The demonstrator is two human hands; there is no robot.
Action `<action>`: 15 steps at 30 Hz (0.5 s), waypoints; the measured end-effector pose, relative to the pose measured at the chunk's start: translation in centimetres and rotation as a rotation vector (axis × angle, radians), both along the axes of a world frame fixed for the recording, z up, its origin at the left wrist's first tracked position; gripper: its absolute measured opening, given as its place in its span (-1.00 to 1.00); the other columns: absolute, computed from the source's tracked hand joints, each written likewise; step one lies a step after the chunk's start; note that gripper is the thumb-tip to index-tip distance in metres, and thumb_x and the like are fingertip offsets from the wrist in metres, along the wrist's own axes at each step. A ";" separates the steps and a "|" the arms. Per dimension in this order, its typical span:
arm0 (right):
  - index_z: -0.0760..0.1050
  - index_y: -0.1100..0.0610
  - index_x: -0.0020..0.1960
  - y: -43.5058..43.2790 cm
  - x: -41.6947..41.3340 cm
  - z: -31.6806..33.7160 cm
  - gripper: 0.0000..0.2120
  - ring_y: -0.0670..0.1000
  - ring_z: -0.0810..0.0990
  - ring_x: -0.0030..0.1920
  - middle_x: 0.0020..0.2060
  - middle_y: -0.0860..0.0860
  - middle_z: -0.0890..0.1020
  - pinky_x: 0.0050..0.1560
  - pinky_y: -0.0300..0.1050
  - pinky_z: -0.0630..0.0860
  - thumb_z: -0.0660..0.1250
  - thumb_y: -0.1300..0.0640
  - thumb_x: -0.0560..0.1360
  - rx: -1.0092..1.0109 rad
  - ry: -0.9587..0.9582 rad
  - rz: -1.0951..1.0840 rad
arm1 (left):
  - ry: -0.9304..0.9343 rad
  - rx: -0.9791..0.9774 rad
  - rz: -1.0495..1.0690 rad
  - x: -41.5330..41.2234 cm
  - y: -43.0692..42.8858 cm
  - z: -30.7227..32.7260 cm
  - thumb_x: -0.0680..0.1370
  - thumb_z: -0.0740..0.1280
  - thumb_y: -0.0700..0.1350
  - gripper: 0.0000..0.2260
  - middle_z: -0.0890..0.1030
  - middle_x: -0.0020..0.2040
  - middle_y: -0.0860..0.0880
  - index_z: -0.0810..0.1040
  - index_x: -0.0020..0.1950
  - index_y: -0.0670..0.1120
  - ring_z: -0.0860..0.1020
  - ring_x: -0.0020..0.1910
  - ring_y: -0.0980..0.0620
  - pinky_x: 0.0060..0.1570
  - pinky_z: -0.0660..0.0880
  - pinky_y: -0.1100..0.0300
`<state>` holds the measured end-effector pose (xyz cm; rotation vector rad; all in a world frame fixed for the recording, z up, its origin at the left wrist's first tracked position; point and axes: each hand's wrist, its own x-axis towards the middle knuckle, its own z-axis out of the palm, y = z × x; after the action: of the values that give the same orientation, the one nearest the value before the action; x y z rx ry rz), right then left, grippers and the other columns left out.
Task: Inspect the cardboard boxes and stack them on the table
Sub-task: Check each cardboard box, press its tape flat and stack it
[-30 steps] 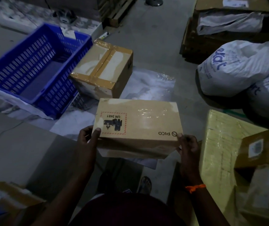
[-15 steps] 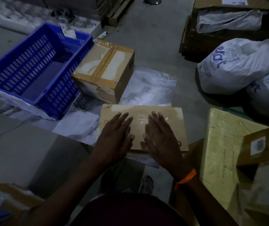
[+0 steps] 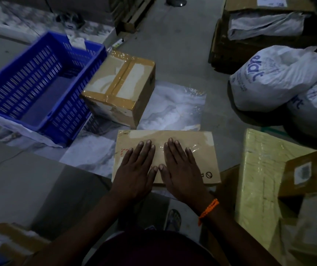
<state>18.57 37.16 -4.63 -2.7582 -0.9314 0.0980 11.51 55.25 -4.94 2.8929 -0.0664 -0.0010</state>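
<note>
Closer together now, left hand (image 3: pixel 135 170) and right hand (image 3: pixel 181 169) press cardboard box (image 3: pixel 206 148).

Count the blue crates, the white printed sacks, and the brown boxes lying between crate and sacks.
Blue crate: 1
White sacks: 2
Brown boxes: 2, the taped box and the flat box under the left hand and right hand
Total: 5
</note>
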 end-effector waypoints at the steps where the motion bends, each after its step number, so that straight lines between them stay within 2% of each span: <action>1: 0.12 0.14 0.67 -0.1 0.1 0.1 -0.35 0.03 0.01 0.67 0.66 0.09 0.15 0.64 0.15 0.05 -0.02 -0.18 0.68 0.001 0.005 0.003 | 0.003 -0.001 -0.007 0.0 0.1 0.1 0.71 -0.08 0.16 -0.42 0.13 0.65 -0.13 0.19 0.64 -0.15 0.10 0.64 -0.11 0.54 0.13 -0.14; 4: 0.14 0.15 0.67 -0.8 0.5 0.2 -0.34 0.04 0.05 0.67 0.66 0.09 0.17 0.63 0.16 0.10 -0.02 -0.20 0.69 -0.017 -0.004 0.049 | 0.012 0.016 -0.024 -0.2 0.3 0.3 0.71 -0.12 0.22 -0.38 0.10 0.66 -0.12 0.14 0.65 -0.13 0.07 0.65 -0.10 0.55 0.07 -0.13; 8: 0.05 0.17 0.69 -3.9 1.1 0.1 -0.22 0.02 -0.05 0.66 0.68 0.10 0.06 0.60 0.06 -0.10 -0.10 -0.32 0.65 -0.052 0.014 -0.073 | 0.053 0.034 0.060 -1.5 1.4 0.2 0.66 -0.18 0.35 -0.29 -0.11 0.68 -0.06 -0.08 0.68 -0.06 -0.20 0.65 0.04 0.58 -0.27 0.01; 10: 0.03 0.18 0.69 -5.7 1.7 0.2 -0.17 0.06 -0.01 0.67 0.68 0.10 0.03 0.60 0.08 -0.09 -0.15 -0.37 0.63 -0.055 0.021 -0.145 | 0.071 0.027 0.084 -2.0 2.6 0.2 0.64 -0.22 0.38 -0.28 -0.17 0.67 -0.04 -0.14 0.67 -0.03 -0.25 0.64 0.06 0.58 -0.25 -0.03; 12: 0.01 0.18 0.69 -6.6 2.1 0.3 -0.16 0.06 -0.01 0.68 0.68 0.10 0.00 0.62 0.13 -0.07 -0.19 -0.38 0.63 -0.079 0.012 -0.153 | 0.073 0.039 0.066 -2.2 3.3 0.2 0.66 -0.19 0.35 -0.30 -0.17 0.68 -0.05 -0.13 0.68 -0.05 -0.22 0.65 0.04 0.60 -0.15 -0.11; 15: -0.03 0.18 0.69 -6.7 1.9 0.3 -0.17 0.06 -0.04 0.68 0.68 0.10 -0.04 0.63 0.18 -0.05 -0.18 -0.37 0.64 -0.110 0.019 -0.138 | 0.058 0.048 0.052 -2.5 3.3 -0.1 0.69 -0.15 0.29 -0.32 -0.14 0.69 -0.08 -0.10 0.68 -0.10 -0.15 0.66 0.00 0.60 -0.13 -0.12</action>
<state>20.44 30.45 -4.36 -2.9074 -0.7495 0.1563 8.97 58.57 -5.07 2.9399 0.0194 -0.0784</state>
